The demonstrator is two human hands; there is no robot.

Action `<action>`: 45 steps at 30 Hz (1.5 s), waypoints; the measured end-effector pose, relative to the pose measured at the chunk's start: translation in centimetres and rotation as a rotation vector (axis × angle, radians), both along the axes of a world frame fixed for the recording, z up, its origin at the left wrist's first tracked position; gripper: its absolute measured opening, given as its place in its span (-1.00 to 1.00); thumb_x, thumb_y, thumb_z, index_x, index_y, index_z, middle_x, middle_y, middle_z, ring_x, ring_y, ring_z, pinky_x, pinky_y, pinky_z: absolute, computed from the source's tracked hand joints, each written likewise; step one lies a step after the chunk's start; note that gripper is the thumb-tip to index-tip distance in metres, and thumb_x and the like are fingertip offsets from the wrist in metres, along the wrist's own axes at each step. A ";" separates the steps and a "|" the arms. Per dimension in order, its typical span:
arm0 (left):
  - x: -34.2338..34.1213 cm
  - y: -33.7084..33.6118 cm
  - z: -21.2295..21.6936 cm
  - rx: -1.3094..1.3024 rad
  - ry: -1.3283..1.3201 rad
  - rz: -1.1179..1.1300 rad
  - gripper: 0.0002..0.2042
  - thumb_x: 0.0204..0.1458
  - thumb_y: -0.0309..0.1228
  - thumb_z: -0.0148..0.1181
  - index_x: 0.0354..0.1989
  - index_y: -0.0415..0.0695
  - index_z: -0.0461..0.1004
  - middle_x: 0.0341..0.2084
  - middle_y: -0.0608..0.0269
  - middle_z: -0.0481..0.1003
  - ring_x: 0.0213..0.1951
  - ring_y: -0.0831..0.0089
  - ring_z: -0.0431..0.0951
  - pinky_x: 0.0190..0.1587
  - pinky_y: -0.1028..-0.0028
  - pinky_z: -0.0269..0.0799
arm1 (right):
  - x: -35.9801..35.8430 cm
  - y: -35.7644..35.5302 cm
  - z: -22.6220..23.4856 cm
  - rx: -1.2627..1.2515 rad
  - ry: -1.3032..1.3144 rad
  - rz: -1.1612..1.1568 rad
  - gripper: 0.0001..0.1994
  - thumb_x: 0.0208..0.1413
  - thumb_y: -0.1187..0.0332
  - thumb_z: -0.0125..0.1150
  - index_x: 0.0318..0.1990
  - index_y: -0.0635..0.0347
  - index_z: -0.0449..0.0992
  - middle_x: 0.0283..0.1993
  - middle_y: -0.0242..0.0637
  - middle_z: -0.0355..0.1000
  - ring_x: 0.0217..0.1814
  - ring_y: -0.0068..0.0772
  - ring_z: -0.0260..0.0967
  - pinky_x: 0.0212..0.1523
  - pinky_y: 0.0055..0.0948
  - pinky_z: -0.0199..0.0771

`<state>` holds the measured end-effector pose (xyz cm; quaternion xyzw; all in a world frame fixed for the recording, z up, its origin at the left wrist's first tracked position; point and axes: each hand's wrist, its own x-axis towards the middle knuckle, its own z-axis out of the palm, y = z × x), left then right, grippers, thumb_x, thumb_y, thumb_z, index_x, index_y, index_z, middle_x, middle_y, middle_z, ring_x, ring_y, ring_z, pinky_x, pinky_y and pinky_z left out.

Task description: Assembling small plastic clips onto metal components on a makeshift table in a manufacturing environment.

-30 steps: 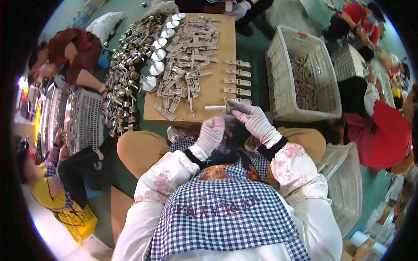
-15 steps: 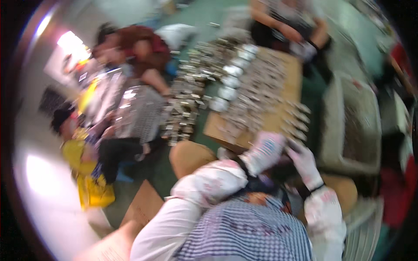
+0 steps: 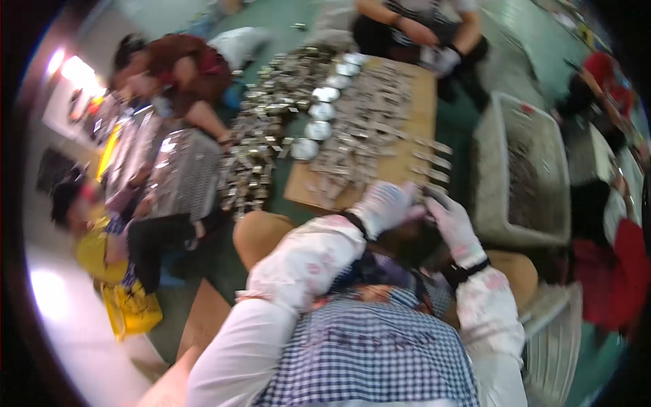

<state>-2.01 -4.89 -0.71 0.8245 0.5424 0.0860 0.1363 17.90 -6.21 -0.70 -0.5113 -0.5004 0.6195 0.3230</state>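
Observation:
My left hand [image 3: 386, 205], in a white glove, is at the near edge of a brown board [image 3: 422, 102]. Its fingers are closed. Close beside it, my gloved right hand [image 3: 451, 224] pinches with thumb and fingers. The fingertips of both hands almost meet around something small that I cannot make out. Rows of small flat metal pieces [image 3: 369, 129] lie across the board beyond my hands. A few more pieces [image 3: 434, 163] stick out past its right edge. Several round silver discs [image 3: 322, 111] line its left side.
A heap of shiny metal parts [image 3: 261, 122] lies left of the board. To the right stands a grey plastic bin [image 3: 485, 176] with small parts inside. A person [image 3: 420, 34] sits across the board. Others work at left beside perforated metal crates [image 3: 183, 173], and one at far right.
The whole view has swung, so the board, bin and people appear farther left and the picture is sharper. My hands stay together at the board's near edge, fingers still closed.

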 end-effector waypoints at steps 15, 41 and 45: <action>-0.5 2.4 -0.4 0.032 0.036 0.015 -0.46 0.28 -0.03 -0.24 -0.01 -0.30 0.47 -0.35 -0.15 0.59 -0.26 -0.05 0.61 -0.13 0.08 0.47 | 3.5 1.7 0.4 0.306 0.092 -0.440 -0.68 0.30 0.48 0.06 0.18 0.24 0.46 -0.06 -0.42 0.50 -0.09 -0.69 0.37 -0.01 -0.68 0.38; 0.1 3.8 2.0 -0.088 -0.202 0.175 -0.60 0.26 -0.14 -0.11 0.04 -0.22 0.40 -0.27 -0.21 0.56 -0.13 -0.11 0.55 0.05 0.10 0.39 | -2.0 4.9 5.3 0.782 -1.233 0.410 -0.32 -0.25 -0.08 0.48 0.01 0.09 0.43 -0.05 -0.29 0.44 0.10 -0.21 0.36 0.14 -0.20 0.25; 0.2 3.2 0.6 0.362 -0.140 0.020 -0.60 0.13 -0.21 0.04 0.04 -0.22 0.41 -0.43 -0.13 0.55 -0.25 -0.12 0.54 -0.05 0.12 0.42 | -2.1 7.8 6.9 0.576 -1.227 0.558 -0.32 -0.25 -0.15 0.42 -0.06 0.19 0.51 -0.13 -0.12 0.55 0.01 -0.08 0.49 0.05 -0.17 0.42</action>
